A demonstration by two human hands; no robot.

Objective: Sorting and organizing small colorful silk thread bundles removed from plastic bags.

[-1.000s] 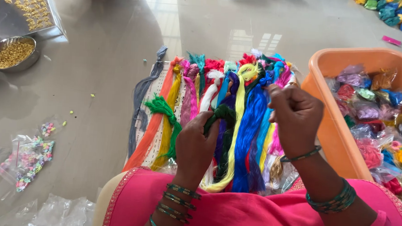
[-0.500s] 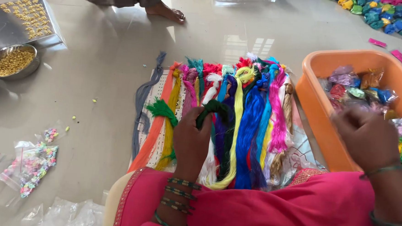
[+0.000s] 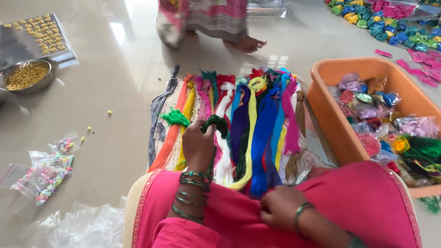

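Note:
Many coloured thread bundles (image 3: 250,125) lie side by side on the floor in front of me. My left hand (image 3: 197,145) is closed around a dark green thread bundle (image 3: 216,123) at the near left of the row, next to a bright green tassel (image 3: 175,117). My right hand (image 3: 282,208) rests low on my pink garment (image 3: 285,223), fingers curled and pinching the fabric at its edge. Both wrists carry green bangles.
An orange plastic tub (image 3: 331,114) of bagged threads stands to the right. A steel bowl (image 3: 26,76) and tray of yellow beads (image 3: 36,34) sit at far left. Bead packets (image 3: 49,173) and clear bags lie near left. Another person's foot (image 3: 247,44) stands beyond the threads.
My right hand left the threads, swung right near the tub, then dropped onto my pink garment. The left hand kept its hold on the dark green bundle. Another person stepped into view.

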